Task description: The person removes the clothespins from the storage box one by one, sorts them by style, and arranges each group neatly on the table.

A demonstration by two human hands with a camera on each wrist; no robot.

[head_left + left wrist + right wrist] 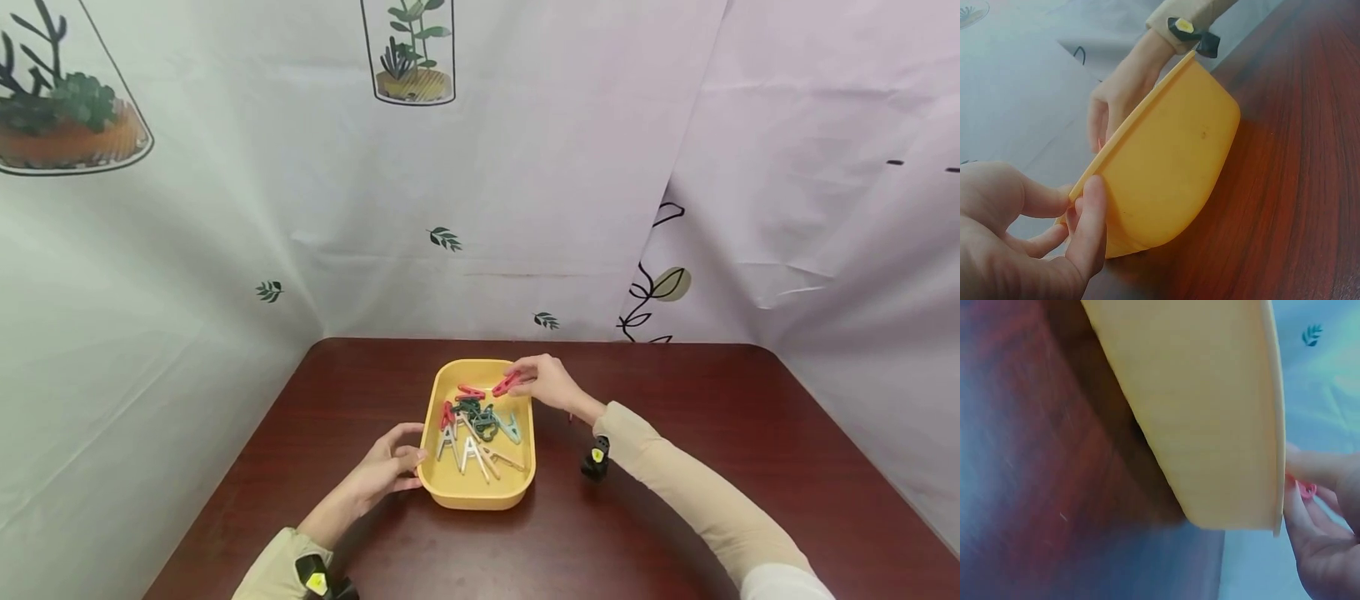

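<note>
A yellow plastic tub (480, 502) stands on the table, its left rim pinched between the thumb and fingers of my left hand (384, 468). Over the tub's far right corner, my right hand (551, 383) holds a red clothespin (506, 384) by its fingertips. In the right wrist view the tub wall (1210, 412) hides most of that clothespin (1307, 490). Inside the tub lie several more clothespins: red ones (471, 392) at the back and left, dark green ones (485, 423) bunched mid-tub, a light blue one (509, 427), and white (470, 450) and beige ones (501, 458) nearer the front.
The dark red-brown wooden table (675, 467) extends around the tub on every side. Behind it and to both sides hangs a pale cloth (525, 208) printed with plants. Each wrist wears a small black camera (596, 458).
</note>
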